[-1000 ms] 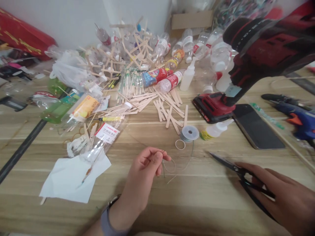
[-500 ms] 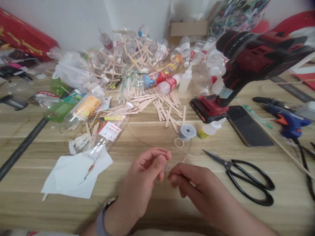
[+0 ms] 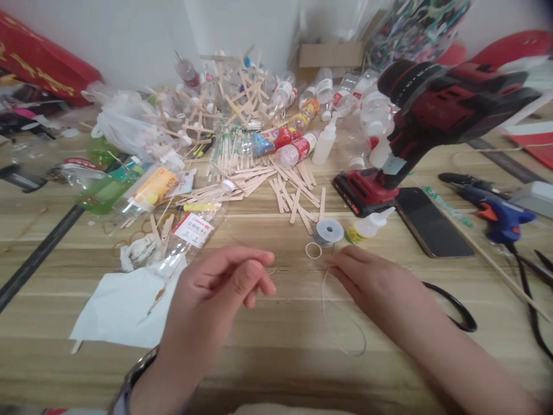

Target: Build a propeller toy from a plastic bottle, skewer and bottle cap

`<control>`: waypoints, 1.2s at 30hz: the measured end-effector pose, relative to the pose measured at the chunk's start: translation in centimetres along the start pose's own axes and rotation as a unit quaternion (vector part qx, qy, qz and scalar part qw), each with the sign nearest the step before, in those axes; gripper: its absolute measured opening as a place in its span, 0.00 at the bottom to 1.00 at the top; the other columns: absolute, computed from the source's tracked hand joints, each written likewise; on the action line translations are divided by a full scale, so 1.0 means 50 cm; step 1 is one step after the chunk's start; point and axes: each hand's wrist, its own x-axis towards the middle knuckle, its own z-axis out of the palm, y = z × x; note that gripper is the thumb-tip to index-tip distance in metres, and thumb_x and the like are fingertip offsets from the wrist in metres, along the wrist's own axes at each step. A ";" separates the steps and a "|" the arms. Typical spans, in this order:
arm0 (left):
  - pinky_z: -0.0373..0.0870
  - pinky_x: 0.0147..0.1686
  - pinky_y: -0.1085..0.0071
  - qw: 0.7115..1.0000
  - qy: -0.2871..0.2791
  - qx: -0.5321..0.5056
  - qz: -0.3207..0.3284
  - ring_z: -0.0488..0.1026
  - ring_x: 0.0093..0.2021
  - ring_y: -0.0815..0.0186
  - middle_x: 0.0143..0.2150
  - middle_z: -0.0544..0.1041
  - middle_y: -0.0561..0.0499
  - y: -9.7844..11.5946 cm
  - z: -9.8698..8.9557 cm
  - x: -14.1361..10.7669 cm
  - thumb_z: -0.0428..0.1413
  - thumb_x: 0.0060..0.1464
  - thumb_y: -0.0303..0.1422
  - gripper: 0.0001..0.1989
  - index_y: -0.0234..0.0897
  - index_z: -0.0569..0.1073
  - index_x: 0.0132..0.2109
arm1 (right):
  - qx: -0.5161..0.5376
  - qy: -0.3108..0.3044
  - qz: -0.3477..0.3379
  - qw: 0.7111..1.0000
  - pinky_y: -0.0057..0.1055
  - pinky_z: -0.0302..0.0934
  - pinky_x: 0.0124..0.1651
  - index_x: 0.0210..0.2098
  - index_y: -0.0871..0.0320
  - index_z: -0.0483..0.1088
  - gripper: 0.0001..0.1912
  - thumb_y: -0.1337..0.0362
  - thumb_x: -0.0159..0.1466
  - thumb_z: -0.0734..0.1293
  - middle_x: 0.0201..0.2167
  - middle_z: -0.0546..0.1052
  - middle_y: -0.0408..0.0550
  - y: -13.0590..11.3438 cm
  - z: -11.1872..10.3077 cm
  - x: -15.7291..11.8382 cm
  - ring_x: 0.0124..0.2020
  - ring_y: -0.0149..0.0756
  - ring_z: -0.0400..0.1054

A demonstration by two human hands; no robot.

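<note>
Right hand (image 3: 380,285): fingers pinch thread (image 3: 324,295) near spool (image 3: 326,236) | thread: loose curve trailing below them over surface (image 3: 276,357) | left hand (image 3: 216,294): thumb and fingers pinch wisp of thread | ring (image 3: 307,251): just beside spool | scissors (image 3: 465,314): partly hidden by right arm (image 3: 466,363)

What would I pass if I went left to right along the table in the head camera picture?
White paper → left hand → spool → right hand → blue glue gun.
</note>
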 end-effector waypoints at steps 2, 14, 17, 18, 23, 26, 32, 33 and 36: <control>0.65 0.22 0.77 0.997 -0.050 0.033 -0.045 0.67 0.22 0.73 0.24 0.78 0.53 -0.016 0.009 0.004 0.60 0.55 0.36 0.07 0.40 0.81 0.38 | -0.062 -0.043 -0.013 0.997 0.29 0.45 0.22 0.37 0.57 0.72 0.12 0.75 0.62 0.60 0.31 0.76 0.47 -0.013 0.013 0.028 0.24 0.35 0.70; 0.58 0.20 0.77 0.974 -0.111 0.057 -0.189 0.62 0.19 0.74 0.24 0.76 0.52 -0.098 0.037 0.041 0.57 0.54 0.37 0.11 0.32 0.77 0.33 | 0.233 0.067 -0.065 0.968 0.24 0.57 0.25 0.34 0.58 0.69 0.08 0.67 0.67 0.59 0.23 0.68 0.42 -0.039 0.020 0.035 0.23 0.29 0.64; 0.56 0.19 0.77 0.972 -0.119 0.040 -0.200 0.60 0.19 0.75 0.23 0.74 0.53 -0.094 0.039 0.038 0.57 0.53 0.38 0.11 0.32 0.76 0.31 | 0.291 0.053 -0.075 0.952 0.23 0.57 0.25 0.33 0.58 0.69 0.07 0.70 0.66 0.61 0.24 0.68 0.42 -0.051 0.012 0.033 0.23 0.28 0.63; 0.56 0.19 0.78 0.972 -0.119 0.032 -0.201 0.60 0.19 0.75 0.23 0.73 0.53 -0.093 0.040 0.037 0.57 0.53 0.37 0.11 0.32 0.76 0.31 | 0.299 0.044 -0.075 0.950 0.23 0.57 0.25 0.34 0.58 0.69 0.07 0.70 0.66 0.61 0.24 0.68 0.42 -0.053 0.013 0.032 0.23 0.28 0.63; 0.54 0.19 0.78 0.965 -0.114 -0.060 -0.227 0.59 0.18 0.77 0.22 0.72 0.54 -0.092 0.042 0.037 0.60 0.51 0.38 0.11 0.32 0.76 0.31 | 0.328 0.014 -0.076 0.942 0.25 0.59 0.29 0.34 0.58 0.69 0.07 0.71 0.66 0.60 0.26 0.70 0.44 -0.055 0.029 0.027 0.26 0.30 0.65; 0.53 0.20 0.78 0.947 -0.112 -0.132 -0.271 0.58 0.18 0.78 0.21 0.71 0.55 -0.095 0.042 0.039 0.64 0.47 0.39 0.13 0.32 0.75 0.29 | 0.328 0.020 -0.083 0.941 0.26 0.60 0.30 0.33 0.58 0.69 0.08 0.71 0.66 0.60 0.27 0.71 0.45 -0.057 0.033 0.026 0.27 0.31 0.66; 0.49 0.20 0.78 0.934 -0.108 -0.147 -0.308 0.55 0.18 0.78 0.19 0.67 0.57 -0.096 0.041 0.037 0.66 0.43 0.41 0.16 0.32 0.72 0.28 | 0.315 0.057 -0.080 0.944 0.26 0.64 0.30 0.34 0.56 0.71 0.06 0.69 0.66 0.63 0.26 0.74 0.44 -0.056 0.031 0.025 0.27 0.31 0.70; 0.48 0.19 0.78 0.935 -0.113 -0.135 -0.307 0.55 0.18 0.78 0.18 0.67 0.57 -0.095 0.041 0.037 0.66 0.43 0.42 0.16 0.32 0.72 0.28 | 0.306 0.079 -0.074 0.946 0.26 0.65 0.30 0.35 0.56 0.71 0.05 0.69 0.66 0.63 0.26 0.75 0.44 -0.054 0.031 0.024 0.27 0.31 0.71; 0.48 0.19 0.77 0.938 -0.133 -0.094 -0.306 0.55 0.18 0.77 0.18 0.67 0.58 -0.094 0.040 0.036 0.65 0.43 0.43 0.17 0.33 0.72 0.28 | 0.271 0.149 -0.098 0.946 0.26 0.68 0.33 0.40 0.56 0.71 0.06 0.69 0.66 0.63 0.31 0.77 0.47 -0.050 0.032 0.022 0.31 0.32 0.73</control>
